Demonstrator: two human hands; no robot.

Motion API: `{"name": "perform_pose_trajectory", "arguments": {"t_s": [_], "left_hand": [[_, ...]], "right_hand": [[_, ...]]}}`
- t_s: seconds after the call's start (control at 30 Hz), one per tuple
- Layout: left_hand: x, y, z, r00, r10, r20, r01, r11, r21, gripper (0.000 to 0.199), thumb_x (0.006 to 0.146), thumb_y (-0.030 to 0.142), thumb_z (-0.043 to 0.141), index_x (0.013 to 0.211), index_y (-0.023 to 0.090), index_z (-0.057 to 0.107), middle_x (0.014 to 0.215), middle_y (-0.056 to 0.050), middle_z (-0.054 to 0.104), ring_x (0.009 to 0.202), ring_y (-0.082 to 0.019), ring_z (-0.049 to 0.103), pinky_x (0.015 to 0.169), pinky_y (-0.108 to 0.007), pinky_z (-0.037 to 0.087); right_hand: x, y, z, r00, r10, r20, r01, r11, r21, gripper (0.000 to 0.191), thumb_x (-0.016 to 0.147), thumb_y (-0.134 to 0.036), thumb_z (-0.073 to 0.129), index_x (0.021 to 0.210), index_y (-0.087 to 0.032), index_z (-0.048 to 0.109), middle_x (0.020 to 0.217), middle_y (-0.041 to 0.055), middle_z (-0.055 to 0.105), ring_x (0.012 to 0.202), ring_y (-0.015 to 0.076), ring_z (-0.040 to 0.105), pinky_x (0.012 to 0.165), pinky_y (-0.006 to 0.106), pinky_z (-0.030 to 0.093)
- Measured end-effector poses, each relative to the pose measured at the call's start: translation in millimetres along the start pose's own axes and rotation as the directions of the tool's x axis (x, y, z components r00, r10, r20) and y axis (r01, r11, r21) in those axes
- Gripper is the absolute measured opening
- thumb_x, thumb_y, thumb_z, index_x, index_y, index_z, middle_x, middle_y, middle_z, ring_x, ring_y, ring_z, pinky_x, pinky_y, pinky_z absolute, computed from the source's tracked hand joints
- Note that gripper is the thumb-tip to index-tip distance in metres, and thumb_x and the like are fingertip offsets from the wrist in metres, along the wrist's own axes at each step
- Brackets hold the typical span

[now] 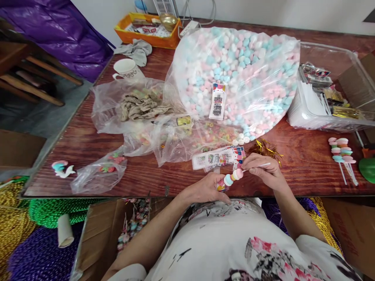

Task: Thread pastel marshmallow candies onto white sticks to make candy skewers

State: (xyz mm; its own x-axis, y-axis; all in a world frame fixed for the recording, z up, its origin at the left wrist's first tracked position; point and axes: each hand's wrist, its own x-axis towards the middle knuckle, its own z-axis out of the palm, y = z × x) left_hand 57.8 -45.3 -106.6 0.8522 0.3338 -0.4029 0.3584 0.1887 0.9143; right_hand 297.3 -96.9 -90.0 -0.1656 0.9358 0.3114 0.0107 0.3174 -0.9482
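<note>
Near the table's front edge, my right hand (266,169) is closed, pinching the white stick of a marshmallow skewer (238,174). Pink, white and blue marshmallows with small coloured rings between them make up the skewer, which lies tilted. My left hand (206,188) is closed round a small printed plastic bag (222,186) at the skewer's blue end. Whether that end sits inside the bag, I cannot tell. Just beyond the hands lie printed clear bags (215,158) in a fanned stack. Gold foil ties (265,150) are loose behind my right hand.
Behind stands a big clear bag of marshmallows (249,66), a printed packet (217,101) on it. Thin bags of ring candies (175,134) spread leftward, near a mug (127,69). At right are a plastic bin (325,119) and finished skewers (341,150). An orange tray (148,37) is at back.
</note>
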Motion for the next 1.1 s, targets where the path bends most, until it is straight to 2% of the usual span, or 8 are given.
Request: {"name": "perform_pose_trajectory", "arguments": {"t_s": [0.2, 0.4, 0.5, 0.6, 0.7, 0.87, 0.97, 1.1], "left_hand": [[1, 0, 2.8, 1.0, -0.021, 0.007, 0.022, 0.992, -0.127, 0.038, 0.06, 0.028, 0.083, 0.069, 0.017, 0.048, 0.064, 0.007, 0.04, 0.061, -0.009, 0.036, 0.056, -0.022, 0.027], [2, 0, 3.8, 0.991, -0.057, -0.119, 0.015, 0.947, -0.322, 0.043, 0.054, 0.03, 0.086, 0.077, 0.016, 0.053, 0.067, 0.008, 0.047, 0.062, -0.008, 0.041, 0.058, -0.021, 0.032], [1, 3, 5.2, 0.981, -0.065, -0.182, 0.002, 0.944, -0.33, 0.042, 0.054, 0.03, 0.086, 0.079, 0.015, 0.054, 0.065, 0.008, 0.047, 0.061, -0.008, 0.04, 0.058, -0.021, 0.031], [-1, 9, 6.2, 0.971, -0.035, -0.235, -0.007, 0.984, -0.177, 0.036, 0.059, 0.029, 0.083, 0.076, 0.016, 0.055, 0.065, 0.008, 0.046, 0.061, -0.008, 0.04, 0.058, -0.022, 0.03], [0, 15, 6.8, 0.956, 0.019, -0.292, 0.008, 0.996, 0.093, 0.03, 0.063, 0.028, 0.081, 0.073, 0.016, 0.056, 0.064, 0.008, 0.047, 0.063, -0.009, 0.041, 0.059, -0.023, 0.03], [6, 18, 7.5, 0.899, 0.168, -0.404, 0.045, 0.882, 0.469, 0.023, 0.071, 0.028, 0.076, 0.083, 0.017, 0.06, 0.075, 0.003, 0.061, 0.07, -0.015, 0.053, 0.063, -0.026, 0.036], [4, 19, 4.6, 0.864, 0.226, -0.45, 0.071, 0.83, 0.553, 0.05, 0.068, 0.039, 0.082, 0.108, 0.02, 0.059, 0.096, -0.003, 0.068, 0.084, -0.021, 0.061, 0.071, -0.03, 0.044], [-7, 19, -3.9, 0.876, 0.261, -0.405, 0.086, 0.742, 0.665, 0.093, 0.058, 0.056, 0.085, 0.134, 0.018, 0.046, 0.122, -0.013, 0.063, 0.106, -0.03, 0.06, 0.089, -0.041, 0.046]], "right_hand": [[1, 4, 6, 0.998, 0.057, -0.033, -0.056, 0.998, 0.032, 0.017, 0.092, -0.029, 0.061, 0.092, -0.023, 0.078, 0.083, 0.0057, 0.075, 0.079, 0.0197, 0.067, 0.077, 0.037, 0.052], [1, -6, 9, 1.0, 0.01, -0.016, -0.009, 0.999, 0.042, 0.017, 0.091, -0.023, 0.061, 0.096, -0.024, 0.078, 0.083, 0.0054, 0.076, 0.076, 0.0188, 0.066, 0.074, 0.036, 0.053], [2, -10, 9, 0.999, 0.009, -0.043, -0.01, 1.0, -0.016, 0.017, 0.091, -0.021, 0.061, 0.094, -0.024, 0.078, 0.084, 0.0051, 0.076, 0.075, 0.0182, 0.066, 0.074, 0.036, 0.051], [2, -12, 12, 0.998, 0.021, -0.065, -0.027, 0.995, -0.093, 0.016, 0.091, -0.022, 0.062, 0.091, -0.025, 0.078, 0.083, 0.0045, 0.076, 0.075, 0.018, 0.066, 0.073, 0.035, 0.051], [3, -10, 17, 0.996, 0.011, -0.087, -0.02, 0.994, -0.111, 0.015, 0.091, -0.023, 0.062, 0.089, -0.025, 0.077, 0.08, 0.0035, 0.075, 0.075, 0.0179, 0.066, 0.074, 0.035, 0.051], [2, -7, 22, 0.982, 0.064, -0.179, -0.053, 0.996, 0.066, 0.014, 0.09, -0.025, 0.064, 0.088, -0.026, 0.078, 0.079, 0.0033, 0.075, 0.072, 0.0182, 0.066, 0.07, 0.034, 0.051], [1, -7, 19, 0.972, 0.064, -0.228, -0.028, 0.987, 0.158, 0.013, 0.089, -0.028, 0.066, 0.089, -0.026, 0.079, 0.082, 0.0048, 0.075, 0.073, 0.0198, 0.066, 0.068, 0.035, 0.051], [-2, -6, 12, 0.961, 0.033, -0.274, 0.002, 0.992, 0.127, 0.014, 0.087, -0.03, 0.067, 0.09, -0.024, 0.08, 0.081, 0.006, 0.075, 0.073, 0.0199, 0.065, 0.068, 0.035, 0.05]]}}
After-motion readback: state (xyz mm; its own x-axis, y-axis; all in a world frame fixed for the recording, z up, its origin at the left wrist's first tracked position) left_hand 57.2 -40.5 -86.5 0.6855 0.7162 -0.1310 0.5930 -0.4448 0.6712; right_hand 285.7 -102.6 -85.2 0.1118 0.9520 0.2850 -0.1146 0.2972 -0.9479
